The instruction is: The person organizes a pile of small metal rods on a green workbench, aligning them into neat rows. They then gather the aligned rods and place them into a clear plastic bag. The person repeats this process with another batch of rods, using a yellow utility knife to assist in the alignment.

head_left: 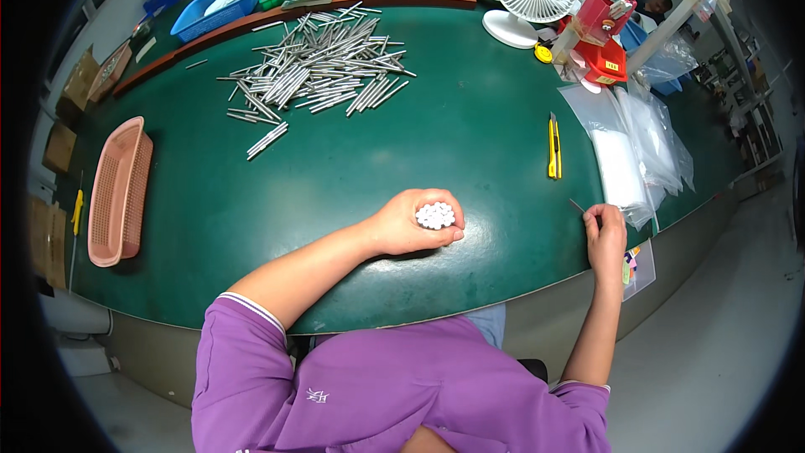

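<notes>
The left hand (411,222) rests on the green table (352,159), palm up and cupped, its fingers curled around a heap of small white caps (435,216). The right hand (605,235) lies near the table's front edge, just beside a stack of clear plastic bags (637,147). Its fingers pinch one end of a thin metal rod (577,206). The rod's long axis runs diagonally, with the free end pointing up and to the left, away from the person; it looks raised a little off the table, though that is hard to tell. Beyond the hands, a yellow box cutter (554,148) lies lengthwise, pointing away. A large pile of metal rods (323,63) is spread at the far side, well apart from both hands. A pink basket (117,193) sits at the left.
</notes>
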Motion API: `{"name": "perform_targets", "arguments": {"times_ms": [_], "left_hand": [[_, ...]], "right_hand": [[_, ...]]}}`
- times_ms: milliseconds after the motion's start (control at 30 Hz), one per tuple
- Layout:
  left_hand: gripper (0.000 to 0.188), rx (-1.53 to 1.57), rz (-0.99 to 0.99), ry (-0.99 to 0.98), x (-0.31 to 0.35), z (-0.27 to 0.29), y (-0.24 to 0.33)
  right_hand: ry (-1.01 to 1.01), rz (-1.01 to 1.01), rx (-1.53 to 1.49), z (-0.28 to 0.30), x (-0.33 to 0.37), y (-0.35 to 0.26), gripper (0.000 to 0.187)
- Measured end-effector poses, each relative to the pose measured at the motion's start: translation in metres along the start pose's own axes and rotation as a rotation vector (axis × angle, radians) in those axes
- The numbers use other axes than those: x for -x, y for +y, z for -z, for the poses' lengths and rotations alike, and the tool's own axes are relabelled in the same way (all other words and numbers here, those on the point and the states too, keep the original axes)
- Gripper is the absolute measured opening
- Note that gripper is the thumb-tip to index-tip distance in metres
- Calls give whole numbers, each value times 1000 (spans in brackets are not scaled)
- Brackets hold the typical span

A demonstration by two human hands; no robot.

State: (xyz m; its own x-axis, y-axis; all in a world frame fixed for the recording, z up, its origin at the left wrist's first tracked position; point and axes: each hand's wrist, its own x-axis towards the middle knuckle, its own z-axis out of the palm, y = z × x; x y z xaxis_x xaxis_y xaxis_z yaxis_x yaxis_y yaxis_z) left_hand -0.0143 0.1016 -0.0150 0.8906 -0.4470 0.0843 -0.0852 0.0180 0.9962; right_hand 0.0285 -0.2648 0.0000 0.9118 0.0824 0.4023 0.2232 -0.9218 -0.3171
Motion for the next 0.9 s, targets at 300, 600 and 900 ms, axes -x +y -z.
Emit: {"name": "perform_targets", "arguments": {"times_ms": [300,600,900], "left_hand": [[22,89,46,13,2,0,7],[22,22,-5,31,0,3,0],[16,-31,9,48,1,-2,-5]], "right_hand": [[-136,720,-410,2,3,-164,56],[-180,623,-490,-23,3,-172,49],[-193,454,-480,0,-17,-157,24]]}}
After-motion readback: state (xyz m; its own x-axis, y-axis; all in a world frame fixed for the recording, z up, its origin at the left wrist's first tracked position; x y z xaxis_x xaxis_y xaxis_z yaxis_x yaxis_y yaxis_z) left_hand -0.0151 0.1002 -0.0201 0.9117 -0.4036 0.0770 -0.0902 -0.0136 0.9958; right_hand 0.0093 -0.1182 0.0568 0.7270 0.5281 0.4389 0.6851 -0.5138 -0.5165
